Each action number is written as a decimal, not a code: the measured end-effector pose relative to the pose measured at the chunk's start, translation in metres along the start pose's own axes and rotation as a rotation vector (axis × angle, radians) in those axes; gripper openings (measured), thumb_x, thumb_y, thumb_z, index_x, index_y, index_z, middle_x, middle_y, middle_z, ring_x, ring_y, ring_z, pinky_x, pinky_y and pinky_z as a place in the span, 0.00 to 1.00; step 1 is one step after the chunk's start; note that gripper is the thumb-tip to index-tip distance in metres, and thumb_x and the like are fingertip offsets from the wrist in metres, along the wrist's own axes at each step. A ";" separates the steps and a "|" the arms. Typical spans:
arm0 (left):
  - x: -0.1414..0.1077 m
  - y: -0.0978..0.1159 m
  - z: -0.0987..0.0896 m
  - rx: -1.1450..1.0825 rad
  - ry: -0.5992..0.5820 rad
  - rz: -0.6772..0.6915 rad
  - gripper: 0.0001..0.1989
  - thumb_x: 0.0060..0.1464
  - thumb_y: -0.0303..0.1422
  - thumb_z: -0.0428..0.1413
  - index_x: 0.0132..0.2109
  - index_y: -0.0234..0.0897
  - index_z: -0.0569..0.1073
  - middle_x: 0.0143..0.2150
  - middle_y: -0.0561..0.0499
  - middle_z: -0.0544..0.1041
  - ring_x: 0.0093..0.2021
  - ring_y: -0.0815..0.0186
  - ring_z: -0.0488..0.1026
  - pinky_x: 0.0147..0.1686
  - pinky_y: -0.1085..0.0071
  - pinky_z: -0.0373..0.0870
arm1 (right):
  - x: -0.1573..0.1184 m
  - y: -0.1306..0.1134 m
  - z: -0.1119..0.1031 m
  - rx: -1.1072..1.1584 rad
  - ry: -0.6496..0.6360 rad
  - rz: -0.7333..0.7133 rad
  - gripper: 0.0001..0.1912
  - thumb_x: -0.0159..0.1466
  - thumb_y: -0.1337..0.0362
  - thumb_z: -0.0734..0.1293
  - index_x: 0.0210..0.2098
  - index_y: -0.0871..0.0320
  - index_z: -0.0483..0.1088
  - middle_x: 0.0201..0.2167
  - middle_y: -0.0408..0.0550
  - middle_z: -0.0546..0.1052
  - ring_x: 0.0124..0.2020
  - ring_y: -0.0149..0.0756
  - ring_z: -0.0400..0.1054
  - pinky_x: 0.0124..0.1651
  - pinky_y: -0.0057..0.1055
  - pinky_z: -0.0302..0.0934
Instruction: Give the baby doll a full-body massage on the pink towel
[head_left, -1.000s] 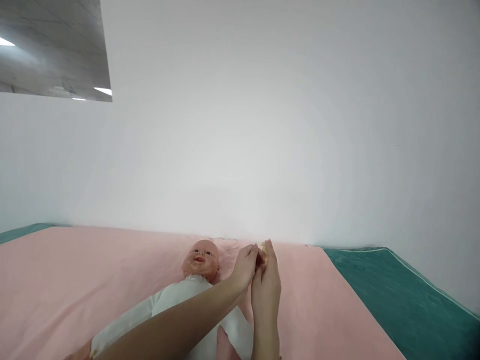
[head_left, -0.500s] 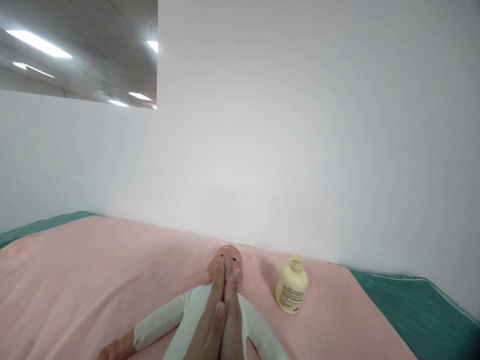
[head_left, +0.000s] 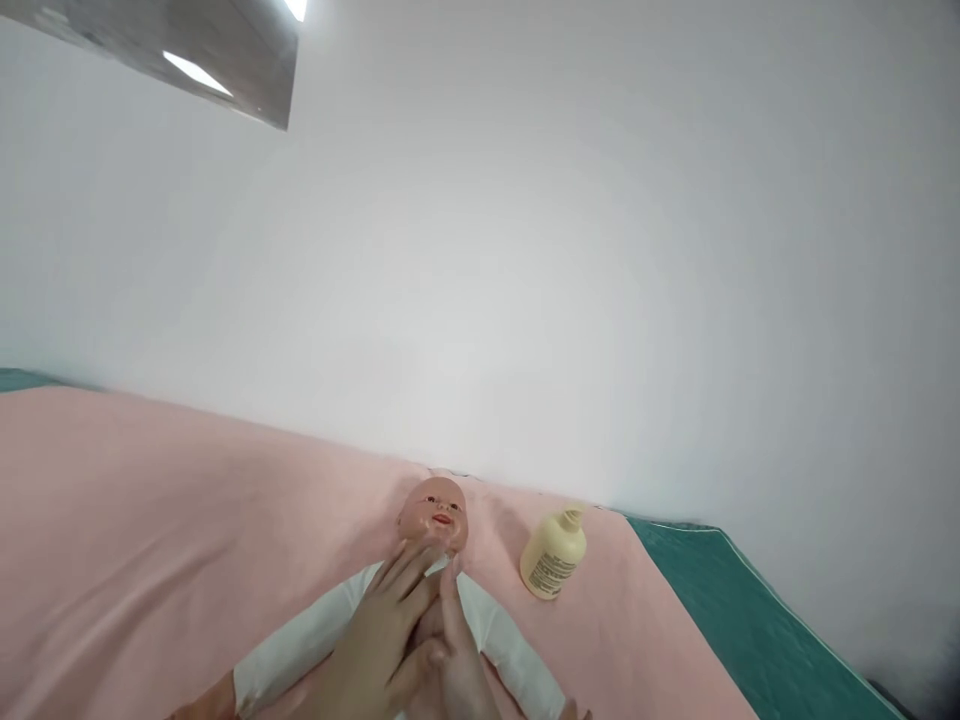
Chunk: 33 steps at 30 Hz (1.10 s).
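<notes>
Though bald, a red-lipped, white-clothed doll [head_left: 437,508] beneath open left hand [head_left: 384,622] and right hand [head_left: 459,650], the latter's state unclear.

Doll [head_left: 437,512] on cloth [head_left: 195,490], bottle [head_left: 553,555] to right, wall [head_left: 480,250] behind.

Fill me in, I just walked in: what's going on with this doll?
A person has their left hand and right hand together above the chest of a baby doll, with nothing visible held in either. The doll lies face up on a pink cloth, wearing a white long-sleeved top. A pale yellow pump bottle stands on the cloth to the right of the doll's head, with neither hand touching it.
</notes>
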<state>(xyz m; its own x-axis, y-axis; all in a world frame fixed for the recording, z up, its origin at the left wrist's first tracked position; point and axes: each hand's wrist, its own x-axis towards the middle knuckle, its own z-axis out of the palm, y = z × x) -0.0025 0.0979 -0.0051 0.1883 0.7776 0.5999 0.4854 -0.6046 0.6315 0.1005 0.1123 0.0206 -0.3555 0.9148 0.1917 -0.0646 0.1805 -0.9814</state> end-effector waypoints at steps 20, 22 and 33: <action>0.008 -0.021 -0.024 -0.038 0.287 -0.365 0.21 0.64 0.42 0.41 0.38 0.39 0.76 0.45 0.46 0.77 0.48 0.61 0.71 0.50 0.64 0.66 | -0.014 0.002 -0.046 -0.938 -0.540 0.023 0.44 0.63 0.42 0.61 0.69 0.50 0.36 0.69 0.40 0.36 0.69 0.46 0.25 0.66 0.56 0.19; 0.008 -0.016 -0.022 -0.044 0.183 -0.310 0.19 0.65 0.41 0.42 0.40 0.38 0.76 0.46 0.46 0.77 0.47 0.62 0.72 0.49 0.66 0.66 | -0.016 0.001 -0.054 -0.961 -0.525 0.071 0.49 0.62 0.40 0.62 0.69 0.51 0.30 0.69 0.41 0.32 0.69 0.44 0.22 0.67 0.54 0.20; 0.016 0.035 -0.008 0.088 -0.549 0.204 0.10 0.61 0.33 0.51 0.45 0.43 0.76 0.42 0.56 0.81 0.44 0.66 0.77 0.49 0.71 0.67 | -0.016 0.004 -0.110 -0.976 -0.570 0.345 0.74 0.41 0.48 0.78 0.68 0.58 0.24 0.70 0.52 0.31 0.69 0.48 0.22 0.68 0.49 0.20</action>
<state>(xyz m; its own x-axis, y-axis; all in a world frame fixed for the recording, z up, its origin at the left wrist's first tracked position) 0.0105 0.0874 0.0303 0.6877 0.6370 0.3482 0.4576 -0.7528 0.4732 0.2089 0.1380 0.0144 -0.5956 0.7206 -0.3550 0.7680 0.3815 -0.5144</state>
